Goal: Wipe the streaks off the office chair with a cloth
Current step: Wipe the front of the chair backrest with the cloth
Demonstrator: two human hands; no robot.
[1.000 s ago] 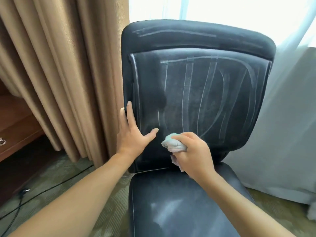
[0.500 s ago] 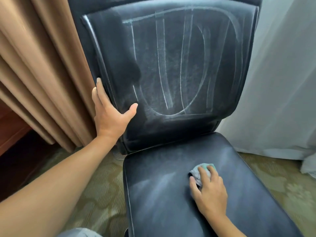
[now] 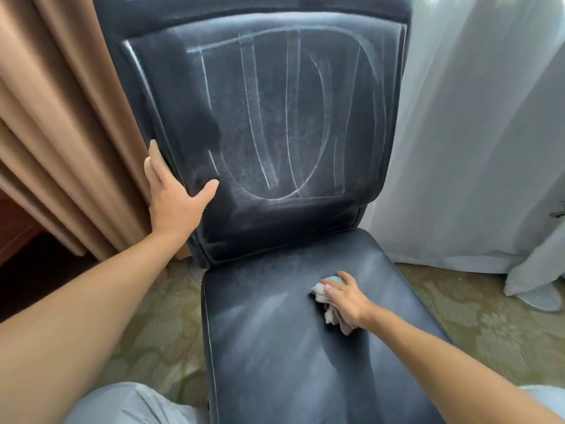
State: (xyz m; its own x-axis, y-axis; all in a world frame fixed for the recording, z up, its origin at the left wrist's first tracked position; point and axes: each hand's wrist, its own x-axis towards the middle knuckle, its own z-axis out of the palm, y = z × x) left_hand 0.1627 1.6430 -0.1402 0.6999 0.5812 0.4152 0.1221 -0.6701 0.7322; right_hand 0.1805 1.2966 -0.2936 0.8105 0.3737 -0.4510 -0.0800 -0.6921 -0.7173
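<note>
Office chair (image 3: 275,148), dark and padded, fills the middle of the view, its backrest upright and its seat (image 3: 290,362) stretching toward the camera. White streaks (image 3: 293,117) cross the backrest panel in long, mostly vertical lines that curve together near the bottom (the strip along the panel's left side looks darker and clean). Paler smears (image 3: 244,319) lie on the seat's left part.

The left hand (image 3: 175,203) is open, its palm and fingers flat against the left edge of the backrest, thumb spread onto the front panel. The right hand (image 3: 345,298) is closed around a crumpled cloth (image 3: 328,298), pale with a hint of green at its top, and presses it down onto the rear middle of the seat, well apart from the left hand.

Tan curtains (image 3: 61,133) hang just beside the chair on the left, sheer white curtains (image 3: 474,133) on the right. Patterned carpet (image 3: 153,332) shows on both sides of the seat, and a grey-clad knee (image 3: 128,405) sits at the bottom edge.
</note>
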